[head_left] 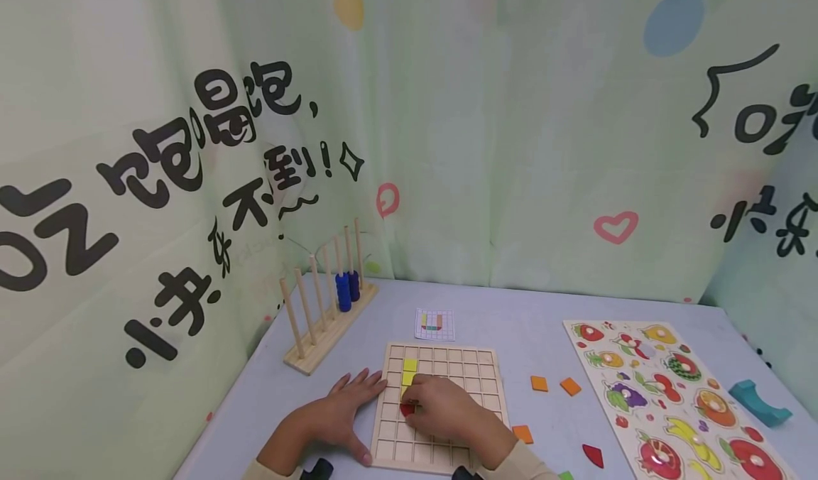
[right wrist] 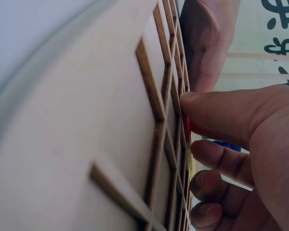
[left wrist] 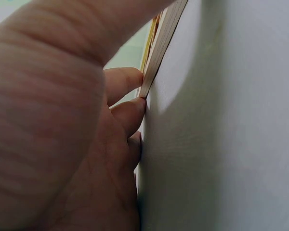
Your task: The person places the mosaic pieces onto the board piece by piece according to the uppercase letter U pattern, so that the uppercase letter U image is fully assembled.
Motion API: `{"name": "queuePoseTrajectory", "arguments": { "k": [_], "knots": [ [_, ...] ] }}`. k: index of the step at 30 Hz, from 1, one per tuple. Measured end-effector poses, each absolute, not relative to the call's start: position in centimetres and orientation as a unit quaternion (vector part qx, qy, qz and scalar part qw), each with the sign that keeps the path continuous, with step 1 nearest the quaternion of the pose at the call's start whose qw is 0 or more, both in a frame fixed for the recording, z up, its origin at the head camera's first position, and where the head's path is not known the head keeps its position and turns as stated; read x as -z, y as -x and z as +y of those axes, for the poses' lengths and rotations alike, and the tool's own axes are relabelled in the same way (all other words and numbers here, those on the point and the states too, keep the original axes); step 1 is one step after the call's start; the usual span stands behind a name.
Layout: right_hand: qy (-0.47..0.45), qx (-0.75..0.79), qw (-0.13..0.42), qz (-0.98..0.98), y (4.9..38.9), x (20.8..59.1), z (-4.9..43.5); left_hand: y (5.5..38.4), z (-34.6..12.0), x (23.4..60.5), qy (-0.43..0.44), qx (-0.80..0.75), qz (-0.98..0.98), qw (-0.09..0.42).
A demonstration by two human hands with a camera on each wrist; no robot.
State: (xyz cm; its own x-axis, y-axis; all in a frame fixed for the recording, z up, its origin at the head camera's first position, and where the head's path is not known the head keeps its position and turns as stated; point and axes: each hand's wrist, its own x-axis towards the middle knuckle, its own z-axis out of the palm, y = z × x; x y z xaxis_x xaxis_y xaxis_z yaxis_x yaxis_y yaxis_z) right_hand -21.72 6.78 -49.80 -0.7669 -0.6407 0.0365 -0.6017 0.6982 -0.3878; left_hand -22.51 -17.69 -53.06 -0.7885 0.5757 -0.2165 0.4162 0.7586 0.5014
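Sleeves: pale cuffs [head_left: 520, 464] at the near edge, a small black object at each wrist.
Green piece [head_left: 566, 476]: at the near edge of the head view, mostly cut off.
Loose red piece [head_left: 593, 456]: on the bench [head_left: 530, 324], right of the board, with one curved side.
Left hand [head_left: 341, 416]: fingers extended and spread, tips against the board's left edge, thumb at its near left corner.
Right hand [head_left: 447, 409]: over the board, fingers curled, thumb and forefinger pinching a red piece.
Pinched red piece [head_left: 406, 410]: at the board's surface, toward the left side, partly covered by the fingers; whether it sits fully in a cell cannot be told.
Grid board [head_left: 396, 453]: pale wood, flat on the bench, raised strips dividing it into square cells.
Yellow tiles [head_left: 410, 364]: at least two, in neighbouring cells of the second column from the left, beyond the red piece; the hand hides what lies below.
Orange tiles [head_left: 540, 383]: three right of the board, one near its edge, two farther off.
Teal block [head_left: 760, 403]: arched, far right, beside the fruit sheet.
Fruit sheet [head_left: 677, 388]: flat, printed with strawberry, grapes, watermelon, bananas.
Pattern card [head_left: 435, 324]: just beyond the board, a small coloured U on a grid.
Peg rack [head_left: 326, 338]: back left, blue beads [head_left: 344, 292] and darker beads [head_left: 354, 286] on two pegs.
Curtain [head_left: 447, 146]: pale green, black lettering, behind everything.
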Motion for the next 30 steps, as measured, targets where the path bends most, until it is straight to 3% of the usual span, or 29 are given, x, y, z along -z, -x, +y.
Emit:
{"name": "queuePoseTrajectory", "arguments": {
  "k": [18,30],
  "knots": [
    [0.328,0.2,0.043,0.922,21.3,49.6,7.2,22.4,-17.5,52.7,-0.263,-0.219,0.921,0.185],
    [0.328,0.201,0.035,0.922,20.4,49.1,10.7,22.4,-17.5,53.0,-0.259,-0.224,0.921,0.185]
  ]
}}
